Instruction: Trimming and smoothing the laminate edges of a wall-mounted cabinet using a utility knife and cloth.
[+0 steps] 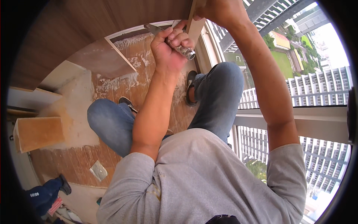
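My left hand (169,46) is closed around a shiny metal hand tool (189,54) with a rounded end toward me. Its flatter grey far end points up and left, and my fingers hide the middle, so its exact kind is unclear. Just right of that hand is the edge of an upright pale wooden board (192,22). My right hand (220,12) is raised at the top edge of the view, fingers curled in by the board's right face. Whatever it grips is hidden. A large brown wood panel (100,28) spans the upper left.
Tall windows with a frame rail (320,116) line my right side. The worn plank floor (143,71) carries white residue. A wooden box (39,133) stands at left, a small pale packet (98,170) lies on the floor, and another person's leg (46,192) shows lower left.
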`<act>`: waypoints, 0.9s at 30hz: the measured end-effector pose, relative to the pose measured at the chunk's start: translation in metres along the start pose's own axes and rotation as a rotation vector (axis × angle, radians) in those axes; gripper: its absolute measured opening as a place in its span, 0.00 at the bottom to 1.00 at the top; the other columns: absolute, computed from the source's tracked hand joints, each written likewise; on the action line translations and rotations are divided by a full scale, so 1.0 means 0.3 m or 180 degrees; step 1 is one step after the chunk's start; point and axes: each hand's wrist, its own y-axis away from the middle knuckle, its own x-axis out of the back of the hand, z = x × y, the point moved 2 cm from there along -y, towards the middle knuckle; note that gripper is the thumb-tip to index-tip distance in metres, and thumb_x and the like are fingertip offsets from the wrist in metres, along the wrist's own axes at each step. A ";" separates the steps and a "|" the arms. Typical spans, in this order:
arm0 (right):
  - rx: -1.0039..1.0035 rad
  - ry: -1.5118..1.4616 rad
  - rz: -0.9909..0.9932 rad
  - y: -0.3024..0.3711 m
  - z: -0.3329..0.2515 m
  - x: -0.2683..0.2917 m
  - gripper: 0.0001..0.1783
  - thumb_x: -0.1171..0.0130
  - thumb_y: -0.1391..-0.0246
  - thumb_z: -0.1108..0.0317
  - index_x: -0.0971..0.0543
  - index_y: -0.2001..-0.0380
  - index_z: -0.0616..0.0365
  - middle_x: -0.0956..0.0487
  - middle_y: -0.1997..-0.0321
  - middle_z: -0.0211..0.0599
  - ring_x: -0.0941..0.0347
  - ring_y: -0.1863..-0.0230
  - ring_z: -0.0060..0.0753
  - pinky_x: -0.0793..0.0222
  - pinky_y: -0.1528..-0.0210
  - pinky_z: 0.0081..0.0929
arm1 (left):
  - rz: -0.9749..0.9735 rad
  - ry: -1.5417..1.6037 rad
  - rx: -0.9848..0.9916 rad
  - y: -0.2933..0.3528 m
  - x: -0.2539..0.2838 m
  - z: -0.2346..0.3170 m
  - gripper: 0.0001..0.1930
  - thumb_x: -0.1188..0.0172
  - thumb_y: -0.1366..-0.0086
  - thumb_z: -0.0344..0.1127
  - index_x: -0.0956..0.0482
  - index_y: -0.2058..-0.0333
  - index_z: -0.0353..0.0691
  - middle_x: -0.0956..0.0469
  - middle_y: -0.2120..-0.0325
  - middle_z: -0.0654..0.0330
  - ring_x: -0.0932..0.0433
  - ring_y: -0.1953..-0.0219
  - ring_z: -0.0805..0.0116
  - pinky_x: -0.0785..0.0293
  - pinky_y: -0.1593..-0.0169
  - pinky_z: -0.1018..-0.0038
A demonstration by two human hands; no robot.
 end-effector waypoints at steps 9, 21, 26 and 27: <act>0.0109 0.0003 -0.0075 0.014 0.058 -0.011 0.97 0.11 0.78 0.72 0.87 0.28 0.58 0.82 0.22 0.73 0.55 0.21 0.75 0.38 0.25 0.44 | 0.0153 -0.0125 0.0053 -0.011 0.010 0.001 0.28 0.39 0.42 0.31 0.32 0.45 0.19 0.34 0.83 0.74 0.33 0.81 0.79 0.31 0.66 0.74; 0.0173 -0.0235 0.0017 0.027 0.072 -0.002 0.94 0.12 0.78 0.74 0.82 0.26 0.59 0.77 0.21 0.74 0.40 0.28 0.76 0.30 0.32 0.45 | 0.0200 0.0041 0.0165 -0.032 0.027 -0.004 0.27 0.41 0.41 0.30 0.33 0.44 0.21 0.34 0.82 0.74 0.34 0.80 0.79 0.32 0.65 0.72; -0.0084 -0.0195 -0.0219 0.028 0.047 0.013 0.92 0.13 0.76 0.75 0.80 0.25 0.62 0.76 0.22 0.77 0.36 0.30 0.73 0.26 0.36 0.44 | 0.0298 0.0013 0.0174 -0.040 0.039 0.006 0.26 0.40 0.42 0.31 0.30 0.45 0.25 0.35 0.83 0.76 0.34 0.80 0.80 0.33 0.65 0.72; -0.0092 -0.0187 -0.0222 0.030 0.057 0.007 0.92 0.13 0.76 0.75 0.80 0.25 0.62 0.76 0.22 0.77 0.36 0.30 0.73 0.26 0.36 0.44 | 0.0351 0.0018 0.0161 -0.044 0.040 0.005 0.23 0.40 0.42 0.31 0.27 0.48 0.26 0.35 0.83 0.76 0.35 0.80 0.80 0.33 0.65 0.72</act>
